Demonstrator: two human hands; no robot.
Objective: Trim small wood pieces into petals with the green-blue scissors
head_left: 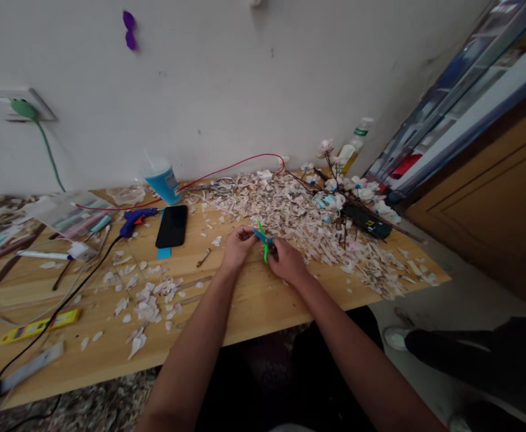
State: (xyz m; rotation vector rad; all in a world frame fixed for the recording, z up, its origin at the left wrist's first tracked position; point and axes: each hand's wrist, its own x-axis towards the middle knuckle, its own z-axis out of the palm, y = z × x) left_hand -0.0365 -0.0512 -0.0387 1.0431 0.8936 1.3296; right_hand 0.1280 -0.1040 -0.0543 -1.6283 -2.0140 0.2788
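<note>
My right hand (287,261) is closed round small scissors (264,240) with green and blue handles, held over the wooden table (254,306). My left hand (237,246) is curled in a pinch right at the scissors' blades; what it holds is too small to make out. Both hands meet near the middle of the table, just in front of a big heap of pale paper scraps (289,210).
A black phone (171,225), blue glue gun (134,219) with black cord, blue cup (164,182), red wire (240,165), branch with paper flowers (348,198), bottle (352,150), yellow cutter (42,326) lie about. Another person's leg and shoe (397,338) are at the right.
</note>
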